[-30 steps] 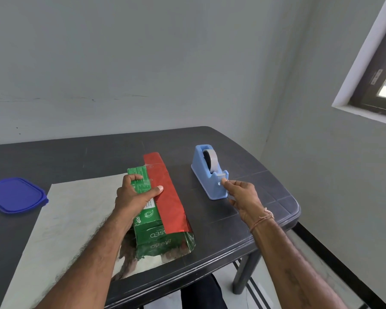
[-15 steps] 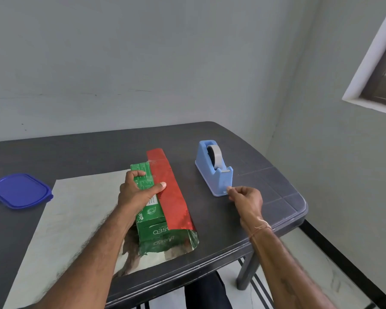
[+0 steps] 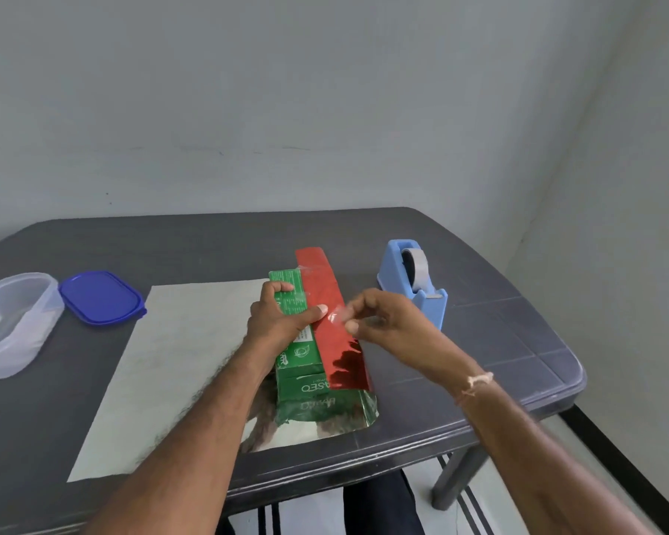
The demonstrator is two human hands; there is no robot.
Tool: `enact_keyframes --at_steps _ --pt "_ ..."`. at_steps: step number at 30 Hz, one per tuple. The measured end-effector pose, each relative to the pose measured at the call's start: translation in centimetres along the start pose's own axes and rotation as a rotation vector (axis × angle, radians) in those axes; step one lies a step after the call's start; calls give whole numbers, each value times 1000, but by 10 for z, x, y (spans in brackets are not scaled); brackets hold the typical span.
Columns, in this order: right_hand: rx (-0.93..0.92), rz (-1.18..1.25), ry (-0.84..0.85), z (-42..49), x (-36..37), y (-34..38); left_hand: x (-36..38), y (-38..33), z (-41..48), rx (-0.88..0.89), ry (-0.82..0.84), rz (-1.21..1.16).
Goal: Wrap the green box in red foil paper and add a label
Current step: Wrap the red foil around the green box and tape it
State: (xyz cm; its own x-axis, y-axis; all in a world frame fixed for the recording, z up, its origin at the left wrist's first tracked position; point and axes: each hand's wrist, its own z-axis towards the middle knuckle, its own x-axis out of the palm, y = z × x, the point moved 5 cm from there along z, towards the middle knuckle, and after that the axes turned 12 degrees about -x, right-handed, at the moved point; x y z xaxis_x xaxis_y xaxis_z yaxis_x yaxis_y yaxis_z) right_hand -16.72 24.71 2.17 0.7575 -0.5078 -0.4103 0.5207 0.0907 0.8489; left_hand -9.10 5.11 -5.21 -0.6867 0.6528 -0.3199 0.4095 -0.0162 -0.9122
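Dark grey worktop (image 3: 499, 341), plain grey wall (image 3: 325, 110) behind. Far left: clear tub (image 3: 12, 326), blue lid (image 3: 101, 297) just beside it. Foil sheet (image 3: 178, 361) flat, silver side up. Green box (image 3: 298, 353) lies on sheet's right part, red flap (image 3: 325, 299) folded over its top. Left hand (image 3: 282, 318) curled round box, thumb pressing flap edge. Right hand (image 3: 379, 320) pinches clear tape strip (image 3: 338, 316) over flap. Blue tape dispenser (image 3: 414, 279) near right edge, apart from box.
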Motion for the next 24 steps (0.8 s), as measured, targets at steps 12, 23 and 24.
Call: enact_keyframes --at_steps 12,23,24 --pt "7 -202 152 7 20 -17 -1 2 -3 -28 -24 -8" --pt "17 -244 319 14 22 -3 0 7 3 -35 -37 -11" --pt "4 -259 323 15 23 -2 0 7 2 -33 -39 -12"
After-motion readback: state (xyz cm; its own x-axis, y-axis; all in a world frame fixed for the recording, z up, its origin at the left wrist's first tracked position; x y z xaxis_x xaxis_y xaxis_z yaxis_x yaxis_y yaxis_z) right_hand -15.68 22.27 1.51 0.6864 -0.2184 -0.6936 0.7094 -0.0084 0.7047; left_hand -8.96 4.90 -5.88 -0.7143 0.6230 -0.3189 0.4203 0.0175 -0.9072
